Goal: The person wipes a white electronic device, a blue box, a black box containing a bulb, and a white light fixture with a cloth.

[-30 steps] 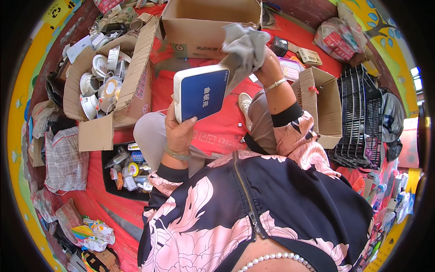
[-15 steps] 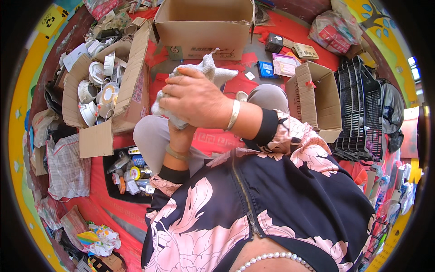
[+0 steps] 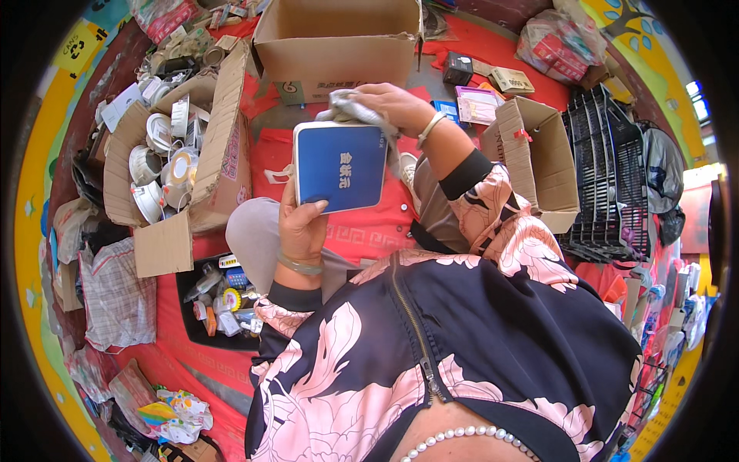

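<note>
Left grip [image 3: 302, 229] on blue-faced box [image 3: 339, 168], right grip [image 3: 396, 106] on cloth [image 3: 348, 110]

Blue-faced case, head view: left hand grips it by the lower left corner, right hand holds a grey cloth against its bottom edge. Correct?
Not quite: the cloth is not at the bottom edge. The head view shows the right hand holding the grey cloth at the top edge of the blue-faced case. The left hand does grip it by the lower left corner.

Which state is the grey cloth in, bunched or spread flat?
Bunched: the grey cloth shows crumpled folds beneath the right hand.
</note>
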